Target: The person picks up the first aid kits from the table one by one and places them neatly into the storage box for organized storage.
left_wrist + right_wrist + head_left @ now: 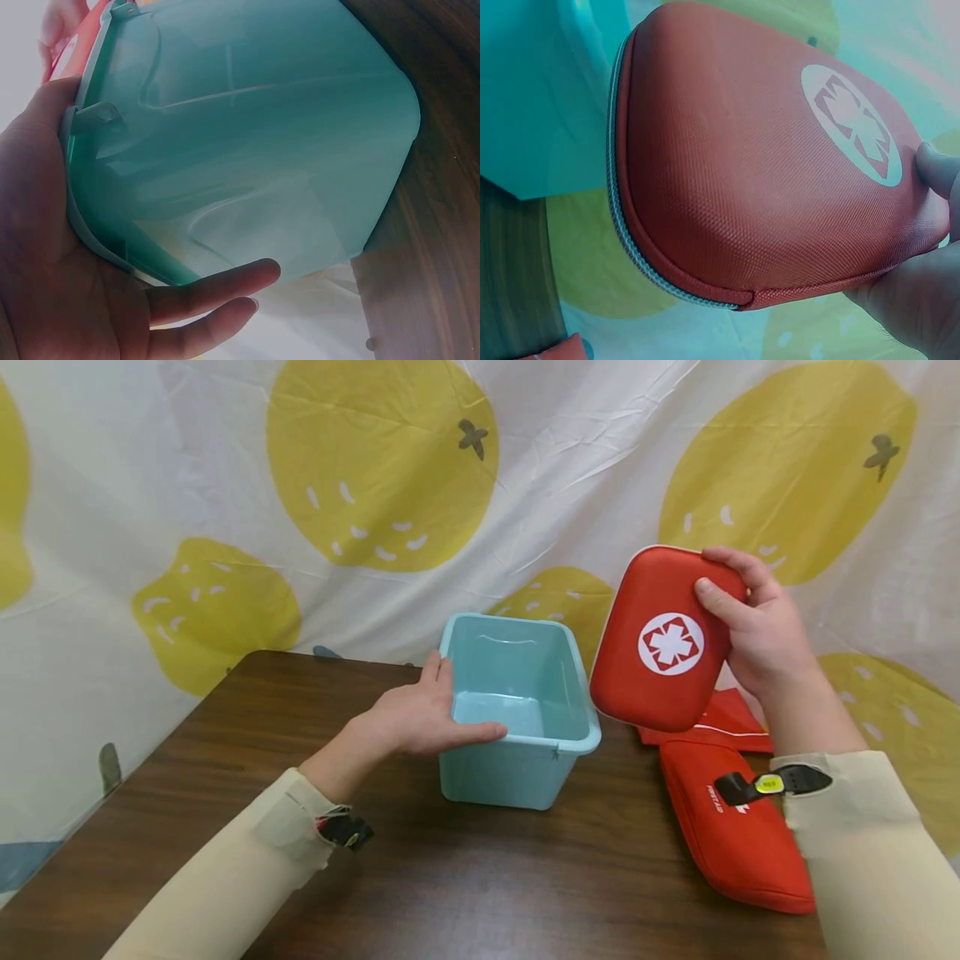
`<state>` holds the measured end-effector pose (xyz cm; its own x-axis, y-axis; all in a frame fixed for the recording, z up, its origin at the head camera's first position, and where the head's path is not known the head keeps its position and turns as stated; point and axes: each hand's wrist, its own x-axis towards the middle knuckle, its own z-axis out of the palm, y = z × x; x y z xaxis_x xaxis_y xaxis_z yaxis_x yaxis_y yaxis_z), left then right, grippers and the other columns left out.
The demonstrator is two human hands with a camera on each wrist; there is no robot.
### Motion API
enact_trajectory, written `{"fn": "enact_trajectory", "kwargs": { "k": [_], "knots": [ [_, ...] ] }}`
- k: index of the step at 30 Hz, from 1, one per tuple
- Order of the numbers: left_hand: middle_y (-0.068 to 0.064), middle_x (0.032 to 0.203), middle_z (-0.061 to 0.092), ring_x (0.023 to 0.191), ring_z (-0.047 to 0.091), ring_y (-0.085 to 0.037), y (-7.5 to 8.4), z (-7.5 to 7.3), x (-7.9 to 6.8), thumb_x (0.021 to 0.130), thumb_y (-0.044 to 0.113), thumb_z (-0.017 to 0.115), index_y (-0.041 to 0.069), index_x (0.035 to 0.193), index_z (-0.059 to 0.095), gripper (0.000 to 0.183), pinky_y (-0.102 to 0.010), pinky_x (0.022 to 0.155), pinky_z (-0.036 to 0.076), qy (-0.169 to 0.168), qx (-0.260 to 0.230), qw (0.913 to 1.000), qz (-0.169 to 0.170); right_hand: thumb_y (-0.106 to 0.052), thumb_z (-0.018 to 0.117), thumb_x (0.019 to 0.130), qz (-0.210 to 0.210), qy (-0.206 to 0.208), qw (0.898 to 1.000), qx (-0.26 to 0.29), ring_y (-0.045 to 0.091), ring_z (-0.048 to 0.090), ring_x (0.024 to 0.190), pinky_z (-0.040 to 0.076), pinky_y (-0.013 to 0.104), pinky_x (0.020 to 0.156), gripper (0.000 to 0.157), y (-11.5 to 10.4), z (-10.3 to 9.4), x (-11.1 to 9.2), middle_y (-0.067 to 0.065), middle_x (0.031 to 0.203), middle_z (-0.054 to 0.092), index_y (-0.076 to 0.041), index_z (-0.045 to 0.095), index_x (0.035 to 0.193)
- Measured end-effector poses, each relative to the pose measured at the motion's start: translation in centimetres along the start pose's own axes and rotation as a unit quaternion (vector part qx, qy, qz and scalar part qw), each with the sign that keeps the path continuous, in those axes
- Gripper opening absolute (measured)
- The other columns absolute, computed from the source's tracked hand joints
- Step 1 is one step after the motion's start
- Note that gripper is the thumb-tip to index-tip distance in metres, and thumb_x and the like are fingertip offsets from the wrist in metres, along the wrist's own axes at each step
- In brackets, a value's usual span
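Observation:
In the head view, a light blue plastic bin (498, 777) stands upright on the table. My left hand (412, 710) rests on its near left rim corner, thumb along the front edge and fingers stretched against the left side. The left wrist view shows those fingers nearly straight beside the bin wall (262, 150). To the right of the bin, my right hand (772, 627) grips a red hard-shell first-aid case (637, 668) by its upper right edge, thumb on the front. A white emblem marks the case's face, and a zipper (622, 217) runs around its edge.
A red first-aid pouch (742, 852) lies on the dark wooden table (360, 868), partly behind my right sleeve. Beyond it is another flat red item (727, 714), partly covered. A lemon-print cloth (562, 460) hangs close behind the bin.

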<state>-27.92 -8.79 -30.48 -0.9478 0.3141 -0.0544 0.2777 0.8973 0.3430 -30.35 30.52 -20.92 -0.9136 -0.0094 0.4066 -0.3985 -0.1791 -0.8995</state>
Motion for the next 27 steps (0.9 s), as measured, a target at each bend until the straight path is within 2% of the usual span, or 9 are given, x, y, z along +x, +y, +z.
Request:
{"fn": "enact_trajectory", "kwargs": {
  "k": [15,27],
  "knots": [
    [-0.016,0.186,-0.002,0.139,0.063,-0.040,0.0,0.0,0.0,0.087,0.095,0.052,0.002,0.175,-0.002,0.139,-0.053,0.105,0.057,-0.004,0.001,1.0000,-0.002,-0.011,0.079,0.100,-0.012,-0.009,1.000,0.004,0.016,0.073,0.104,0.064,0.025,0.080,0.042,-0.9,3.3,1.8,0.002,0.131,0.065,-0.018,0.070,0.141],
    [-0.015,0.184,0.003,0.136,0.064,-0.040,-0.1,0.2,0.0,0.087,0.093,0.054,0.001,0.175,0.002,0.138,-0.053,0.106,0.057,0.007,-0.001,1.0000,0.002,-0.011,0.078,0.102,-0.018,-0.019,1.000,0.008,0.016,0.075,0.099,0.064,0.025,0.080,0.036,-0.4,7.1,3.9,0.003,0.124,0.069,-0.018,0.073,0.136]
  ]
}}
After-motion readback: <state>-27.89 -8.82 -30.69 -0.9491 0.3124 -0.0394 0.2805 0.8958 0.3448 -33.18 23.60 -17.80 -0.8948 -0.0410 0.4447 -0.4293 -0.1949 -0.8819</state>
